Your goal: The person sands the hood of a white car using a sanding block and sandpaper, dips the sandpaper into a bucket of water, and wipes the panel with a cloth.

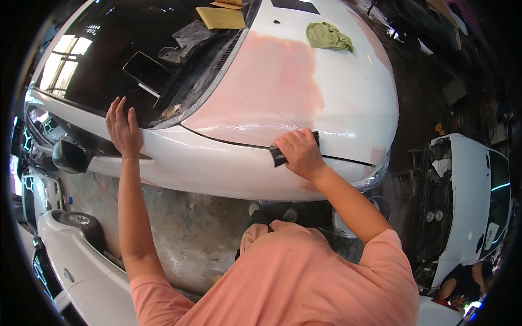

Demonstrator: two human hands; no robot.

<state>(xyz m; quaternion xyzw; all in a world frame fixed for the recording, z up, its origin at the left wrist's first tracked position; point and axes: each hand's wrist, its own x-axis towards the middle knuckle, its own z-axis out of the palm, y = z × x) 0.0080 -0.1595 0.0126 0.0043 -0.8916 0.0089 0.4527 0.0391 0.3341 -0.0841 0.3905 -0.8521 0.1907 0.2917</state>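
Observation:
My right hand point(300, 156) is wrapped over a black sanding pad point(278, 156) and presses it on the white car's fender, along the seam beside the hood. Only the pad's two ends show past my fingers. My left hand point(125, 130) lies open at the base of the windshield pillar, its fingers stretched toward the glass, with nothing in it. The white hood point(353, 103) bears a large matte pinkish patch point(272, 81) on its windshield side. A crumpled green cloth point(329, 37) rests on the hood's far part.
On the windshield lie a dark phone-like rectangle point(147, 71) and yellow-brown sheets point(220, 18). A black sheet point(295, 6) is on the far hood. The side mirror point(70, 156) sticks out at left. Other white cars point(92, 271) stand behind; another person point(465, 280) is at lower right.

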